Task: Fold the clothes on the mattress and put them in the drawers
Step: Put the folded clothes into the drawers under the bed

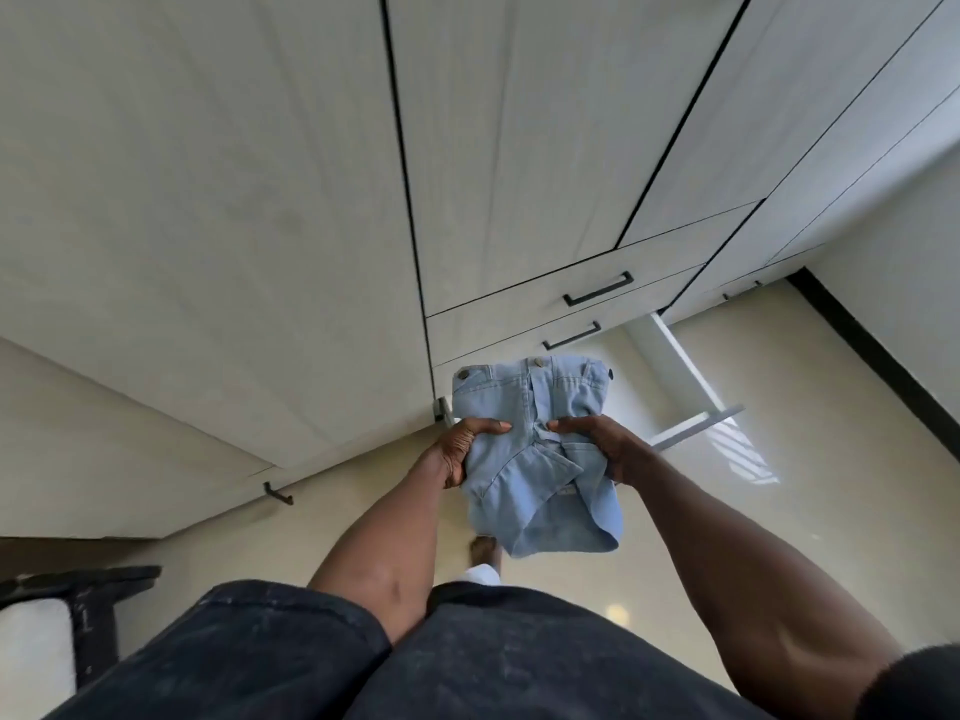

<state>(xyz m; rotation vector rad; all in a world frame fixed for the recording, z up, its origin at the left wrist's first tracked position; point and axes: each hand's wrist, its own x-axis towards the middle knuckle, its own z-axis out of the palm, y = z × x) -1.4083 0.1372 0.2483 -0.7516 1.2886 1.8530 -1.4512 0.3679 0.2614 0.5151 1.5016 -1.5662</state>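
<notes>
A folded light-blue denim garment (540,459) with metal buttons hangs in the air in front of me. My left hand (462,449) grips its left edge and my right hand (602,446) grips its right edge. Below and behind the garment the bottom drawer (685,387) of the pale wardrobe stands pulled out, its white side rail and front edge showing; the garment covers most of its inside. Two closed drawers (597,291) with black bar handles sit above it.
Tall pale wardrobe doors (234,200) fill the upper view. A black handle (278,493) sticks out low at the left. A dark frame with a white pad (67,610) lies at bottom left. Cream floor tiles (779,511) spread to the right, edged by a black skirting (872,356).
</notes>
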